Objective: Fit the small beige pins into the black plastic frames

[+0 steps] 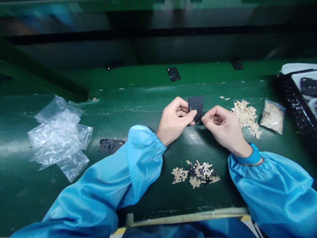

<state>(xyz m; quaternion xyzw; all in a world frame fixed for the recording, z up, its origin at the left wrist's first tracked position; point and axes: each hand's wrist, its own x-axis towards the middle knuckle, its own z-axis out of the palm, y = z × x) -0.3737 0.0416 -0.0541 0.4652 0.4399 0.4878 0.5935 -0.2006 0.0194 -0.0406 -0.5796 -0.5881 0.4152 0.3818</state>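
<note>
Across the green counter (111, 122) we go, and a heap of clear bags (59, 135) sprawls over on the left! Far right, a black tray (292, 96). Centre stage, the left hand (173, 120), its grip clasping a black plate, thumb in front; and here's the right hand (223, 127), fingertips pinched at that plate's lower corner, though whether on plate or scrap, I cannot tell. Nearer us, a mixed pile (203, 173) of pale and dark bits; beyond the right wrist, a pale pile (245, 115). And the black plate (195, 103) itself? Raised above the counter, between both hands!
</note>
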